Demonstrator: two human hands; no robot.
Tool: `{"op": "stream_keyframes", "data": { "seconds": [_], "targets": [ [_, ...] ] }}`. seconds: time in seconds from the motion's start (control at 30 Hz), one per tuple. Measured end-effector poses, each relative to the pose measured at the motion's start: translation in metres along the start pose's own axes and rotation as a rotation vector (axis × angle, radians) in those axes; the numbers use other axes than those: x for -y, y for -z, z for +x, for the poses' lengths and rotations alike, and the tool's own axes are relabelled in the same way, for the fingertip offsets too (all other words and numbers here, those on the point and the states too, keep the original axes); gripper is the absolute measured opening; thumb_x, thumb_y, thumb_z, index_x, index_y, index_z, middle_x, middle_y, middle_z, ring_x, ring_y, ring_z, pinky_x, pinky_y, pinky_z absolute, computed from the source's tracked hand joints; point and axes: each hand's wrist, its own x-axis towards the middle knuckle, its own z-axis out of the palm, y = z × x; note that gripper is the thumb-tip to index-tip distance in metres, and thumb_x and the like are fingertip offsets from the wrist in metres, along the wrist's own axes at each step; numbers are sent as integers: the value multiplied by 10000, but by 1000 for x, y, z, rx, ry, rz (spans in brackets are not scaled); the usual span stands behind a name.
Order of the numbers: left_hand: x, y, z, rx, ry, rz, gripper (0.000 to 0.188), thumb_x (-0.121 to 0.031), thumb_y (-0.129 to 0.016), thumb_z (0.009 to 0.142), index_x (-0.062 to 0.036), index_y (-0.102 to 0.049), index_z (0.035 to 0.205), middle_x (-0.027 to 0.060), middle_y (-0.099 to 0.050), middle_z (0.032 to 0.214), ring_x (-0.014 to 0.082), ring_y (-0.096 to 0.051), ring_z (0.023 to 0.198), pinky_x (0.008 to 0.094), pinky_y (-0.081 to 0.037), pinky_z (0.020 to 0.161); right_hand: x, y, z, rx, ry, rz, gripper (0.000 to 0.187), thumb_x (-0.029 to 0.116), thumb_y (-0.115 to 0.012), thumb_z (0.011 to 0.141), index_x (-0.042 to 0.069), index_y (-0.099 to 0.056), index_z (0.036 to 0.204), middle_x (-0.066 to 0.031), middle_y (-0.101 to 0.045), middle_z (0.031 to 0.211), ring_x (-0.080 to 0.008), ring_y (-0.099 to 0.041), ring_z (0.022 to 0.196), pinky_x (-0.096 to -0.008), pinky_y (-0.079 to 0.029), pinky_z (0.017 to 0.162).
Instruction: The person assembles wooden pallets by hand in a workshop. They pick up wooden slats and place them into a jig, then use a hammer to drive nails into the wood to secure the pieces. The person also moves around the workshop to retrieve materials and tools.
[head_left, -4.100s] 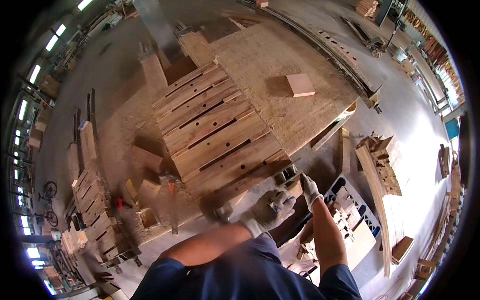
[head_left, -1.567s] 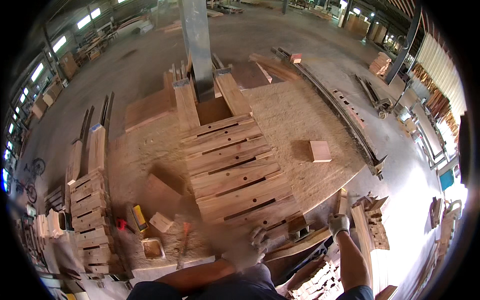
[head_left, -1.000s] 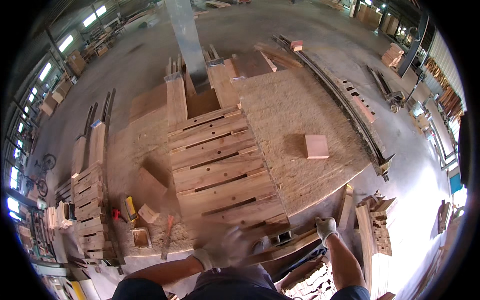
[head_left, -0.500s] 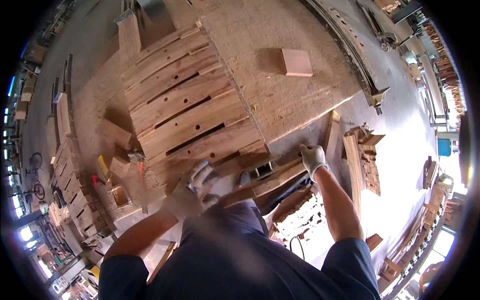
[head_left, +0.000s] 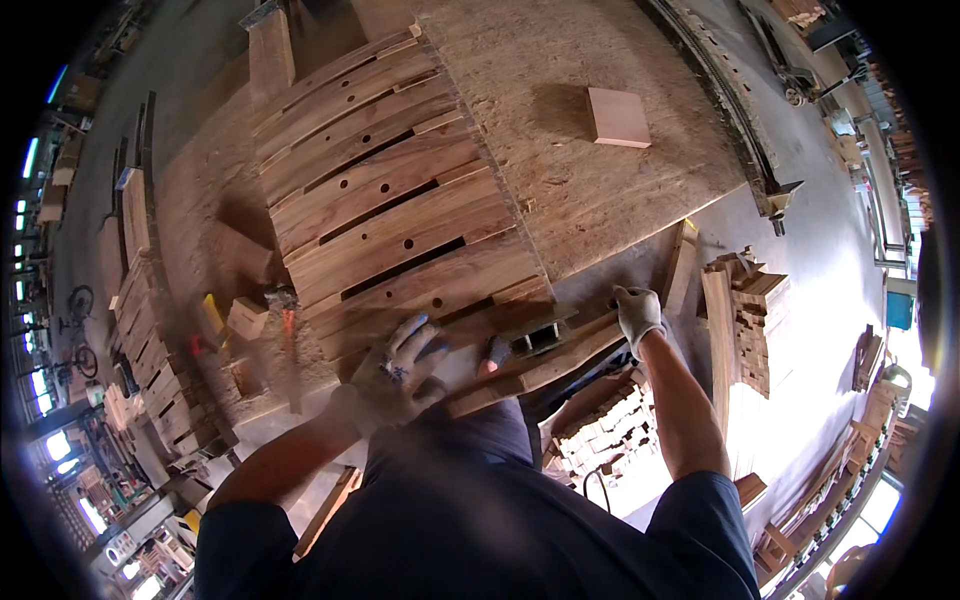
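Both my hands wear grey work gloves. My left hand (head_left: 395, 365) rests with spread fingers on the near end of a long wooden plank (head_left: 540, 360) at the table's front edge. My right hand (head_left: 637, 312) is closed on the far right end of that same plank. The plank lies against a row of curved wooden slats with drilled holes (head_left: 385, 215) laid side by side on the chipboard worktable (head_left: 580, 190). A small dark metal bracket (head_left: 540, 338) sits by the plank between my hands.
A square wooden block (head_left: 618, 117) lies on the table at the upper right. Small wood blocks (head_left: 245, 318) and a yellow object (head_left: 212, 312) sit left of the slats. Stacks of cut timber (head_left: 745, 310) stand at right, more slats (head_left: 135, 290) at left.
The view has tipped down and closer to the table's front edge. My right hand has closed on the plank's right end and my left hand has settled on its near end.
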Motion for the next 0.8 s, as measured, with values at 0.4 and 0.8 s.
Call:
{"op": "stream_keyframes", "data": {
  "seconds": [0.4,0.8],
  "targets": [
    [-2,-7,-6,75,107,42,543,-445,-657,847,-100,-591,1261,166,-520,1330,378,-504,1201,507,-430,1014,-7,-4,4,15,49,38,302,274,-618,851,0,-722,777,-121,-631,626,-188,-576,597,-359,-464,618],
    [-6,-3,-3,94,138,99,611,-414,-753,746,-100,-604,1248,174,-541,1305,360,-543,1152,469,-444,1012,-31,-30,28,199,-35,269,253,213,-642,875,-15,-741,828,-52,-692,751,-124,-559,660,-284,-449,662]
  ]
}}
